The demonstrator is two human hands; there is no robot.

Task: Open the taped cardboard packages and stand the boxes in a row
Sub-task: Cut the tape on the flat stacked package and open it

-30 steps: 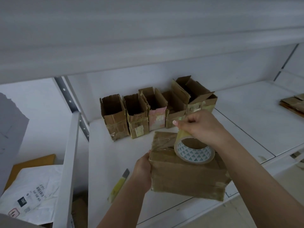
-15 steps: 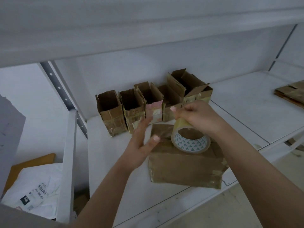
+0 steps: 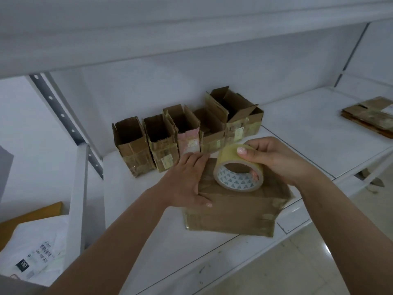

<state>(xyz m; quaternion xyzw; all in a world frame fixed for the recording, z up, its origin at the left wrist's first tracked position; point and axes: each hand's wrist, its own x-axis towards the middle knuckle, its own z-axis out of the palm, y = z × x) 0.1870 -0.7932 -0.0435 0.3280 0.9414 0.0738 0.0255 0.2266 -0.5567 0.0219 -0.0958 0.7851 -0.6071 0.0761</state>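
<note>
A closed, taped cardboard package (image 3: 231,211) lies flat at the front of the white shelf (image 3: 308,133). My left hand (image 3: 187,179) presses flat on its top left corner, thumb down the front face. My right hand (image 3: 274,158) holds a roll of clear tape (image 3: 238,169) by its rim, tilted on the package top. Behind them several opened cardboard boxes (image 3: 161,141) stand upright in a row against the back wall, flaps up.
A stack of flattened cardboard (image 3: 368,116) lies at the shelf's far right. A white mailer bag (image 3: 36,254) and a brown envelope (image 3: 29,216) sit lower left, beyond the shelf upright (image 3: 78,188). Another shelf board hangs low overhead.
My left hand let go of the package's left side, lifted open, then came down flat on its top left corner. The tape roll stayed on the package top in my right hand.
</note>
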